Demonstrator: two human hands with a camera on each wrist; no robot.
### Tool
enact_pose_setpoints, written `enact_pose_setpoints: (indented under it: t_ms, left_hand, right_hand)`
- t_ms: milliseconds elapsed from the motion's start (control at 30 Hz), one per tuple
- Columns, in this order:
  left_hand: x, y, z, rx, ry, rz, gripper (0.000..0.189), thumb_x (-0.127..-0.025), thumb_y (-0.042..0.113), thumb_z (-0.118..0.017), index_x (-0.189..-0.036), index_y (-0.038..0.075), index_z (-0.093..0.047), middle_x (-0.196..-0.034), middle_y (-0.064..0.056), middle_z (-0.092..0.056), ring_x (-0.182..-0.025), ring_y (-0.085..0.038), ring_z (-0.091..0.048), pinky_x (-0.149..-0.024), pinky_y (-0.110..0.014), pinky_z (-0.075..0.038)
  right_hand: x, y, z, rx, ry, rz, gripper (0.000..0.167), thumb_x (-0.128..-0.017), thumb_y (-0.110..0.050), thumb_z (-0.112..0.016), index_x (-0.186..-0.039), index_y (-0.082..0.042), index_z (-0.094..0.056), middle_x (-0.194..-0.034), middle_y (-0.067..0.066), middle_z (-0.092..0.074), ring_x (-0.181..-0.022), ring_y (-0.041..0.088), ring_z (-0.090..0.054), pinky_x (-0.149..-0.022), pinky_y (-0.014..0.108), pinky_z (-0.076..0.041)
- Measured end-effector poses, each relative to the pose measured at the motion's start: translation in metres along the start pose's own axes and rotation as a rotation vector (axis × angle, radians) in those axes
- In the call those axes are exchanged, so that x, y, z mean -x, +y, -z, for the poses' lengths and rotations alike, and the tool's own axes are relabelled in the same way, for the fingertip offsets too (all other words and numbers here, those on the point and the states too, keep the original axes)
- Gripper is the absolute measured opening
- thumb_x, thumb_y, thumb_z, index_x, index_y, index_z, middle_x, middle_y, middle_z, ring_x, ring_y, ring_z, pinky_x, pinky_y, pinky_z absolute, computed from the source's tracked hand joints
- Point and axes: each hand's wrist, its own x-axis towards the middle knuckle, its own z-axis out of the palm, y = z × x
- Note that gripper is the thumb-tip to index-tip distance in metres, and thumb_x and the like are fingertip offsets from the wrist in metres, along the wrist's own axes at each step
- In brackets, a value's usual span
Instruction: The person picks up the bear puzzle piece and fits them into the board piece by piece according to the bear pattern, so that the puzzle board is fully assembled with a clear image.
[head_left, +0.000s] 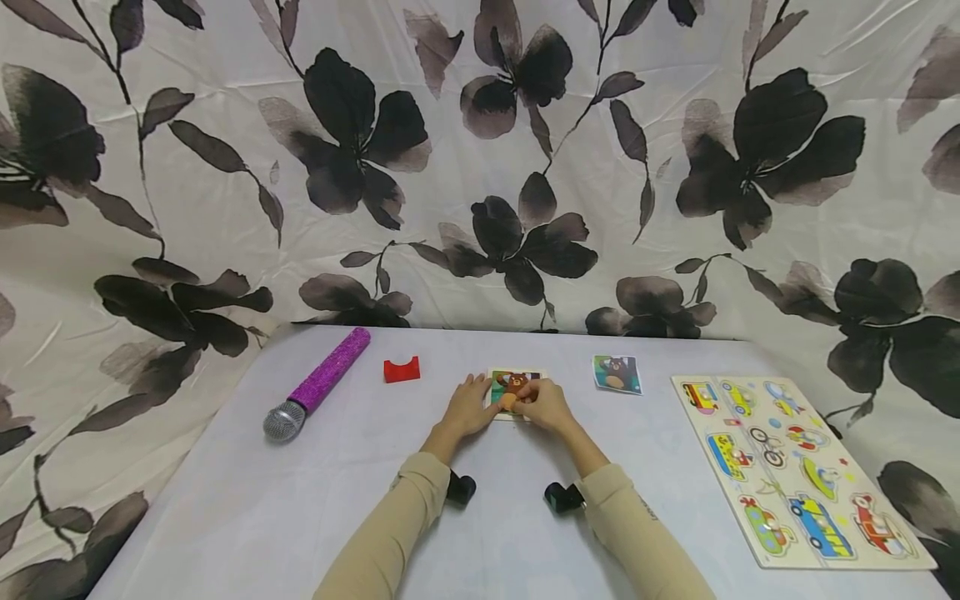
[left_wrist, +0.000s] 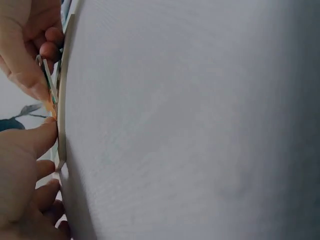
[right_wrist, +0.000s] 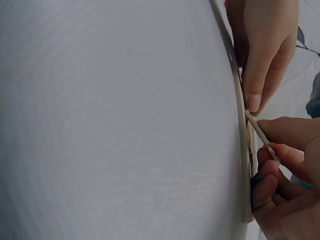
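A small bear puzzle board lies on the white table between the two hands. My left hand rests along its left side, fingers fairly straight, the thumb tip on the board's face near the orange part. My right hand pinches a thin puzzle piece between thumb and fingers. In the right wrist view the piece stands tilted, one edge right at the board's surface. From the left wrist side, the board's pale edge shows, with both thumbs close together over it. The fingers hide part of the bear picture.
A bear picture card lies to the right of the board. Farther right is a vehicle peg puzzle. On the left are a red notched piece and a purple glittery microphone. A floral cloth hangs behind the table.
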Motion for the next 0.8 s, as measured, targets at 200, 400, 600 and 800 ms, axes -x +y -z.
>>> enact_pose_setpoints:
  t_ms: [200, 400, 600, 800]
  left_hand:
    - [0.002, 0.009, 0.002, -0.069, 0.14, -0.024, 0.027, -0.082, 0.023, -0.073, -0.096, -0.001, -0.072, -0.093, -0.015, -0.07, -0.089, -0.028, -0.064, -0.077, -0.039, -0.052]
    - [0.001, 0.008, 0.0, 0.005, 0.158, -0.176, 0.009, -0.079, 0.011, -0.075, -0.081, 0.003, -0.075, -0.081, -0.007, -0.067, -0.083, -0.023, -0.059, -0.077, -0.035, -0.048]
    - [0.001, 0.001, -0.004, 0.129, 0.132, -0.211, 0.009, -0.08, 0.007, -0.074, -0.085, 0.0, -0.075, -0.092, -0.011, -0.065, -0.09, -0.027, -0.058, -0.083, -0.039, -0.047]
    - [0.001, 0.001, -0.006, 0.147, 0.161, -0.186, 0.009, -0.08, 0.008, -0.074, -0.083, 0.0, -0.075, -0.092, -0.011, -0.066, -0.09, -0.027, -0.059, -0.083, -0.04, -0.047]
  right_hand:
    - [0.001, 0.0, 0.001, -0.01, -0.042, -0.01, 0.009, -0.078, -0.005, -0.072, -0.08, 0.003, -0.068, -0.067, 0.003, -0.059, -0.059, 0.01, -0.045, -0.051, 0.021, -0.037]
    - [0.001, 0.004, 0.002, -0.024, -0.028, 0.008, 0.011, -0.078, -0.005, -0.074, -0.085, 0.002, -0.069, -0.07, 0.003, -0.06, -0.063, 0.01, -0.048, -0.054, 0.02, -0.04]
    - [0.002, 0.004, 0.002, -0.026, -0.033, 0.033, 0.012, -0.078, -0.004, -0.074, -0.086, 0.003, -0.07, -0.068, 0.003, -0.06, -0.059, 0.008, -0.048, -0.05, 0.02, -0.04]
    - [0.003, 0.001, 0.002, -0.016, -0.028, 0.058, 0.013, -0.077, -0.005, -0.075, -0.083, 0.004, -0.07, -0.068, 0.007, -0.063, -0.058, 0.008, -0.05, -0.05, 0.019, -0.041]
